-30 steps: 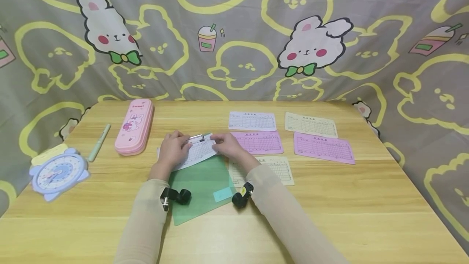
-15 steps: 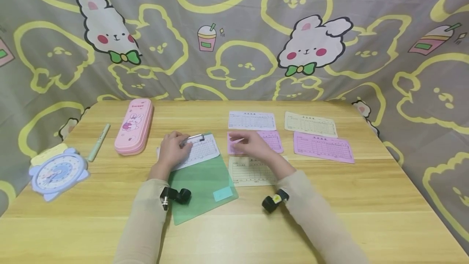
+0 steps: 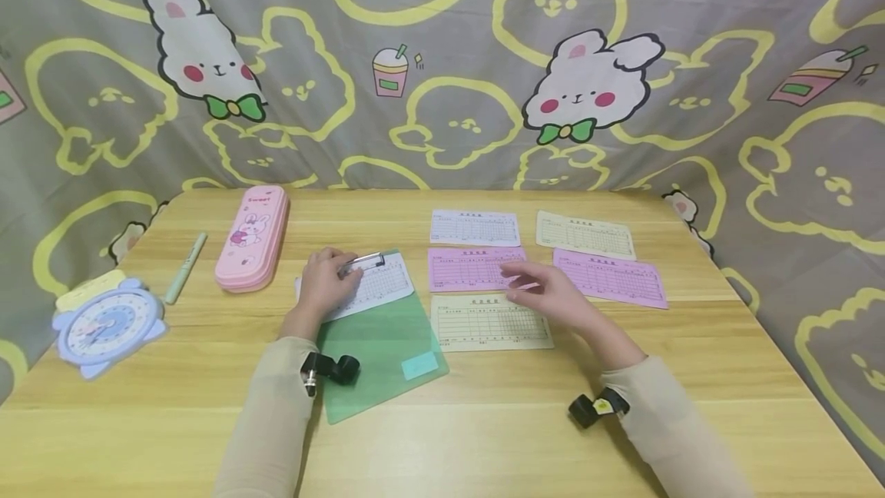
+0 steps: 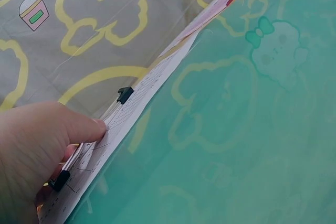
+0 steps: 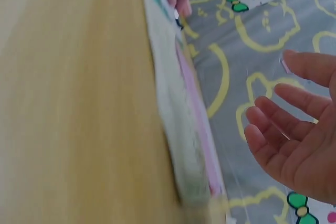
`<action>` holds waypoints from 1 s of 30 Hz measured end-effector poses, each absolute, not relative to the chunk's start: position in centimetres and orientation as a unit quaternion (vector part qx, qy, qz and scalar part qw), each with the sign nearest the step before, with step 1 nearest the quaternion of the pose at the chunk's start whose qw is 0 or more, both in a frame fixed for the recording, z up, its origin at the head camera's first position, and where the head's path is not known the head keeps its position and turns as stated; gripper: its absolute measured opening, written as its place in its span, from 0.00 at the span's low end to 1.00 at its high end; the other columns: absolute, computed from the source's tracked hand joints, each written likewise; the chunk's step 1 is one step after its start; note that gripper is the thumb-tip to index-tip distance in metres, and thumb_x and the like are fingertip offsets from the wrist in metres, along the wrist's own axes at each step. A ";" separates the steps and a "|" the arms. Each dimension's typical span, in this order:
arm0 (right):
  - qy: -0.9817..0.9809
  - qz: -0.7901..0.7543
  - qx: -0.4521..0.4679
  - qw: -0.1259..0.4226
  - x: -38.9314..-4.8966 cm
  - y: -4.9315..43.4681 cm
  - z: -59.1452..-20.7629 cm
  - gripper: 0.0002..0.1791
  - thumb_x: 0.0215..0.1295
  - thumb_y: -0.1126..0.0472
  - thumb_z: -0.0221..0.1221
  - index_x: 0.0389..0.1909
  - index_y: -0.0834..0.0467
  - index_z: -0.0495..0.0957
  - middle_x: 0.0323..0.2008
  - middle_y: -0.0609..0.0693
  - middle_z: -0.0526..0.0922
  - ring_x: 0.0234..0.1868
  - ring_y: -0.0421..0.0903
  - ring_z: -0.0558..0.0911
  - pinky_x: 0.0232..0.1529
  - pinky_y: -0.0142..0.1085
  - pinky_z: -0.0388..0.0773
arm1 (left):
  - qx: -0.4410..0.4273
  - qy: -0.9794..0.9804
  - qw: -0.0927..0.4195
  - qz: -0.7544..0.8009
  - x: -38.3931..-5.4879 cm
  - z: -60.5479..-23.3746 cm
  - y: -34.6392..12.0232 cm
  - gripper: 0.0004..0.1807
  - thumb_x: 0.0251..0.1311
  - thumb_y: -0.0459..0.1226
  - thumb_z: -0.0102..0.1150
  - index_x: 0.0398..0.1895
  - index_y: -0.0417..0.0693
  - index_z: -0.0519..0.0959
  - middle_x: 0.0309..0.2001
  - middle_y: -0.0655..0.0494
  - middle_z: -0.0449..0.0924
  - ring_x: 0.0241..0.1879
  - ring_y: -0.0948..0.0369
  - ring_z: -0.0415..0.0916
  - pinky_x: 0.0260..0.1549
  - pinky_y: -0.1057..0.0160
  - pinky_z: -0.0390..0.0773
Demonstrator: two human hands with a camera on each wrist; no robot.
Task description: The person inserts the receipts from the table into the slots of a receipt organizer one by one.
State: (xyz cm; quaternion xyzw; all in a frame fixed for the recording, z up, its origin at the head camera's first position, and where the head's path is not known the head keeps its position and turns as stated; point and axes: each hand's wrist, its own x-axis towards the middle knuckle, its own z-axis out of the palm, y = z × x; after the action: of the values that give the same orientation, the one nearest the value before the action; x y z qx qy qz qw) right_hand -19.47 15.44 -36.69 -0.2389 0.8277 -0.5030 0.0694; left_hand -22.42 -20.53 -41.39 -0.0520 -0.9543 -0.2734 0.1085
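A green translucent clipboard (image 3: 380, 356) lies on the table in the head view, with a white printed slip (image 3: 383, 280) under its metal clip (image 3: 364, 261). My left hand (image 3: 325, 283) grips the clipboard at the clip end. In the left wrist view the thumb (image 4: 86, 128) lies across the clip's wire, with the other fingers mostly hidden behind the edge. My right hand (image 3: 549, 294) hovers over the slips, fingers loosely bent and holding nothing. Below it are a yellow slip (image 3: 477, 325) and a pink slip (image 3: 465, 271); another pink slip (image 3: 615, 279) lies to the right.
Farther back lie a white slip (image 3: 473, 229) and a pale yellow slip (image 3: 584, 237). On the left are a pink pencil case (image 3: 252, 240), a green pen (image 3: 185, 269), a blue clock-shaped thing (image 3: 111, 329) and a yellow pad (image 3: 90, 290). A patterned curtain (image 3: 456, 44) hangs behind the table.
My right hand has let go of the white slip's right edge and moved right, across the pink and yellow slips. The white slip now lies flatter. My left hand has stayed at the clip.
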 end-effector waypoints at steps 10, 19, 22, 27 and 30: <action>0.846 -0.478 -0.225 0.078 -18.4 18.6 -38.0 0.25 0.49 0.67 0.61 0.49 0.69 0.69 0.41 0.62 0.72 0.38 0.54 0.71 0.40 0.44 0.68 | -0.050 -0.953 0.108 -0.280 -22.5 -41.4 -20.5 0.20 0.51 0.41 0.55 0.47 0.42 0.75 0.43 0.44 0.69 0.43 0.49 0.60 0.42 0.51 0.58; 0.885 -0.406 -0.222 0.059 -18.5 20.0 -40.7 0.33 0.41 0.58 0.67 0.50 0.65 0.70 0.34 0.54 0.69 0.33 0.47 0.66 0.35 0.38 0.65 | -0.051 -0.951 0.109 -0.286 -22.5 -41.5 -20.5 0.20 0.50 0.41 0.56 0.47 0.41 0.75 0.43 0.44 0.68 0.43 0.48 0.60 0.42 0.51 0.58; 0.901 -0.370 -0.221 0.047 -18.4 19.8 -40.9 0.36 0.40 0.54 0.67 0.52 0.65 0.69 0.33 0.52 0.67 0.32 0.46 0.64 0.33 0.37 0.64 | -0.053 -0.950 0.109 -0.288 -22.5 -41.4 -20.5 0.20 0.50 0.41 0.56 0.47 0.41 0.75 0.42 0.43 0.68 0.43 0.48 0.60 0.42 0.50 0.57; 0.916 -0.334 -0.217 0.048 -18.3 19.5 -40.9 0.38 0.39 0.53 0.67 0.53 0.65 0.67 0.31 0.51 0.65 0.29 0.44 0.62 0.29 0.35 0.62 | -0.050 -0.949 0.109 -0.293 -22.4 -41.4 -20.5 0.19 0.50 0.40 0.56 0.46 0.41 0.75 0.43 0.43 0.69 0.43 0.48 0.60 0.41 0.50 0.58; 0.917 -0.329 -0.221 0.050 -18.3 19.4 -40.8 0.35 0.41 0.55 0.67 0.52 0.65 0.68 0.31 0.51 0.64 0.29 0.45 0.61 0.29 0.35 0.62 | -0.049 -0.947 0.111 -0.296 -22.4 -41.3 -20.5 0.19 0.50 0.40 0.56 0.45 0.40 0.76 0.43 0.43 0.69 0.44 0.47 0.60 0.41 0.50 0.58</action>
State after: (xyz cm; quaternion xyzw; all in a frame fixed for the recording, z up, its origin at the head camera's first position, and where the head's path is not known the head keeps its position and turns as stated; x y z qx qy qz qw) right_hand -18.30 19.40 -40.85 -0.2206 0.9169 -0.3287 0.0498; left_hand -22.37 -20.46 -41.35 -0.0493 -0.9474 -0.2963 0.1108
